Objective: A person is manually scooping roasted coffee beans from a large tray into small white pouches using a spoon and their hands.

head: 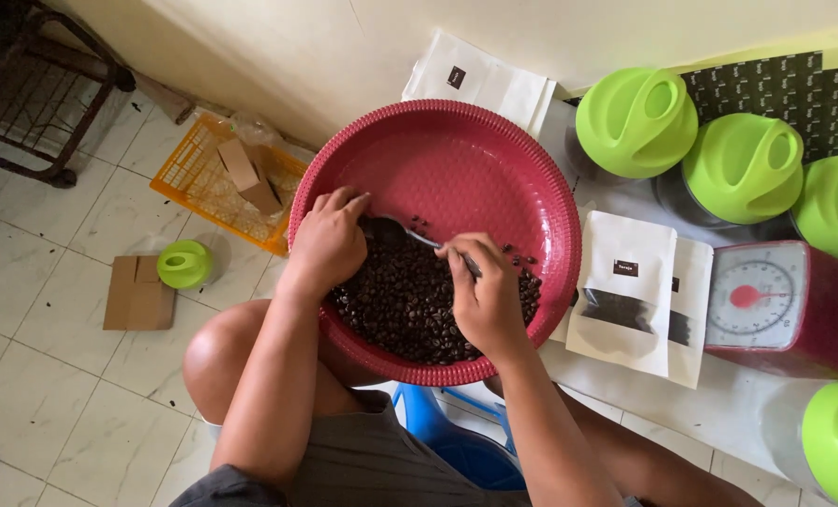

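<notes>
Your right hand (483, 299) pinches a spoon (419, 237), handle toward you, bowl pointing up-left; left hand (330, 239) curls loosely, empty, on coffee beans (400, 305) in a red basin (494, 160).

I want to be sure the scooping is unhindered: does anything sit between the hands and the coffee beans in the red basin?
Nothing visible does. The left hand rests directly on the coffee beans inside the red basin, and the right hand holds a spoon over the same pile.

I see a pale tiled floor (53, 376), a cream wall (278, 56) and a dark metal rack (39, 89) in soft daylight.
</notes>
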